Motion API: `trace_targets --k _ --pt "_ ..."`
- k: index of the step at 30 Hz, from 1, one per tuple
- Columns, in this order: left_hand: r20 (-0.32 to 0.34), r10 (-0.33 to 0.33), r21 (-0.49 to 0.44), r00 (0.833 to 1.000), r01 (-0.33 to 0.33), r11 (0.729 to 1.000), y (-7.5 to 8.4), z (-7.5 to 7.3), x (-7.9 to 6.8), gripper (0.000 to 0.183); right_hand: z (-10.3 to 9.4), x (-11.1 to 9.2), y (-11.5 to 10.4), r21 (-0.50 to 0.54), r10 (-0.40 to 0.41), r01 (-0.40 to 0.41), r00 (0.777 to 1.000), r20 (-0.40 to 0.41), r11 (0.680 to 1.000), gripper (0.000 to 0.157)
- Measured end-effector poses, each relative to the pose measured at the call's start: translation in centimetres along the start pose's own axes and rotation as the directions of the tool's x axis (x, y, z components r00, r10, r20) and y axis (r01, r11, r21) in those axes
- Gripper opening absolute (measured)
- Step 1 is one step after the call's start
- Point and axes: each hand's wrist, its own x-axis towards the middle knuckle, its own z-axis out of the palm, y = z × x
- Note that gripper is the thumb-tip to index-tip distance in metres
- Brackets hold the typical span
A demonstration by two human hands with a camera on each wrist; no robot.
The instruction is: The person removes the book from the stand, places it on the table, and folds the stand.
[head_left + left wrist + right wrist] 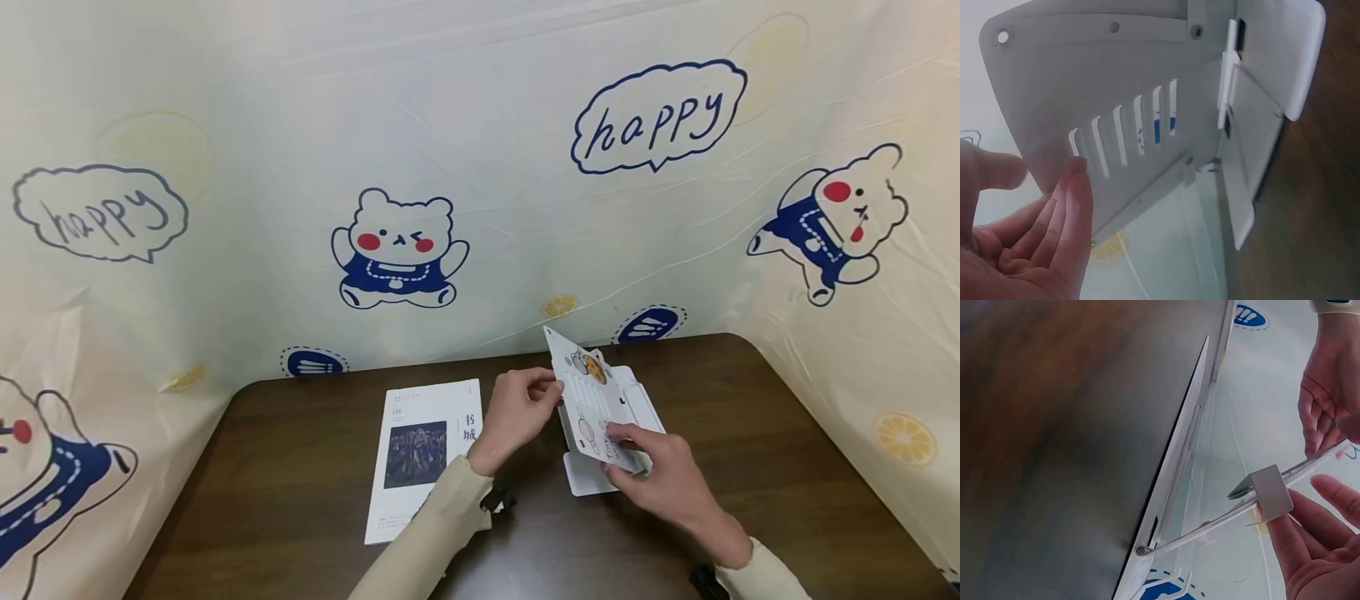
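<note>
Apparently to keep the white, slotted, picture-printed panel (589, 405) tilted over its flat white base (588, 477) on the brown wooden table (262, 500), the left hand (519, 414) braces its underside, thumb apart, while the right hand (670, 477), fingers spread, steadies its printed face

From where I stand, the word "happy" reads twice on the pale, glossy plastic sheet (517, 208) behind the desk (300, 467): once in a blue-outlined cloud-shaped speech bubble (101, 212) at the left, once in a matching blue-outlined bubble (660, 117) farther right. On the desk's left part, a thin white rectangular paper booklet (423, 454) bears "08" toward its far left and "书城" in blue at its right edge; its smaller lines are too tiny. Lettering on the white slotted folding panel (588, 396) at right can't be made out.
</note>
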Motion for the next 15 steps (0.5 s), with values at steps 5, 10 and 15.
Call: trace_targets --k 5,10,15 --pt "0.027 -0.042 0.048 0.999 0.041 0.998 -0.9 -0.9 -0.7 0.021 0.3 0.0 -0.2 -0.039 -0.008 0.010 0.998 0.057 0.999 0.044" --pt "0.037 -0.086 0.106 0.996 0.082 0.991 -2.1 -1.5 -1.2 0.019 0.4 -0.1 -0.2 -0.039 -0.028 0.033 0.992 0.121 0.999 0.043" --pt "0.046 -0.118 0.135 0.992 0.111 0.985 -3.1 -1.9 -1.5 0.016 0.5 -0.1 -0.1 0.022 -0.033 0.029 0.978 0.205 0.999 0.043"
